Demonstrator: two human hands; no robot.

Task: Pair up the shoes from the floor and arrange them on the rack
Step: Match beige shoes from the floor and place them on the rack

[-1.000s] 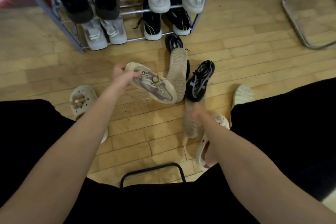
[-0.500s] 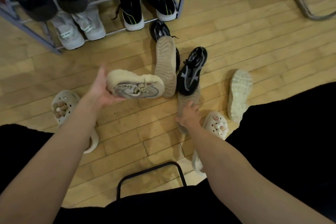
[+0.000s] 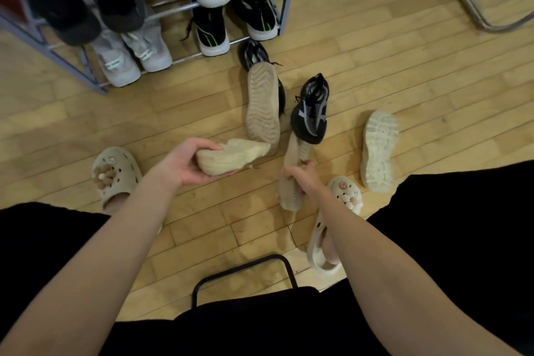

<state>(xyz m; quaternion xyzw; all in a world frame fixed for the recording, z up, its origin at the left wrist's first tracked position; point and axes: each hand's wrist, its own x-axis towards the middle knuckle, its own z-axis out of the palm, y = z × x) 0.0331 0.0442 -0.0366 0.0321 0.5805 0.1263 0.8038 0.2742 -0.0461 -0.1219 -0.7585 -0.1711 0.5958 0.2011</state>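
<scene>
Two tiers of the rack (image 3: pixel 284 13) carry paired shoes, while loose ones lie on the floor (image 3: pixel 404 66), apparently awaiting matches. Left hand (image 3: pixel 185 166), palm up, curls its grip round a beige sneaker (image 3: pixel 231 154) held sideways; right hand (image 3: pixel 300 178) reaches down, its grip closing on a sole-up beige shoe (image 3: pixel 290 191), probably its mate.

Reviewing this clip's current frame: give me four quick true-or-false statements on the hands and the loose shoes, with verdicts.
1. The left hand holds a beige sneaker. True.
2. The right hand is on a black mesh shoe. False: it is on a tan shoe lying sole-up; the black mesh shoe lies beyond it.
3. A pale shoe lies sole-up on the floor. True.
4. The rack holds no shoes. False: several pairs sit on it.
</scene>
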